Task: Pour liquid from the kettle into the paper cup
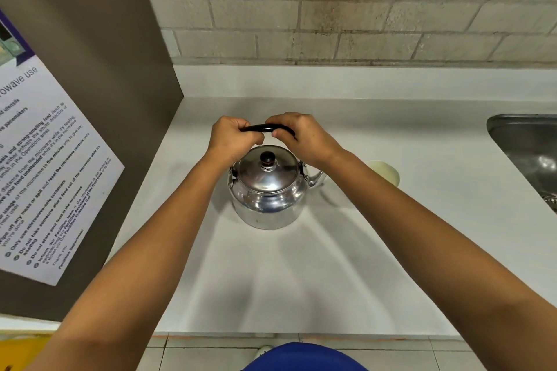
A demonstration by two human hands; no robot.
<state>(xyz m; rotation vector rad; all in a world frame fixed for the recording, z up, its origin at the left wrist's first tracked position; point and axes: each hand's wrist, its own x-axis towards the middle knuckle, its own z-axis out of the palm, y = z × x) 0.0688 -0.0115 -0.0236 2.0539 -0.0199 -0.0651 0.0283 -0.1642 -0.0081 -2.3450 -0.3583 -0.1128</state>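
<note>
The kettle stands on the table with both hands on its handle, the paper cup just right of its spout, the sink farther right.

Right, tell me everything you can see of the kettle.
The kettle is a shiny, rounded pot that looks like polished metal. It stands upright on the white counter, its domed lid on, topped by a dark knob. Its short spout points right toward the paper cup. The black bail handle is raised, gripped by the left hand and right hand. Its contents are hidden.
</note>
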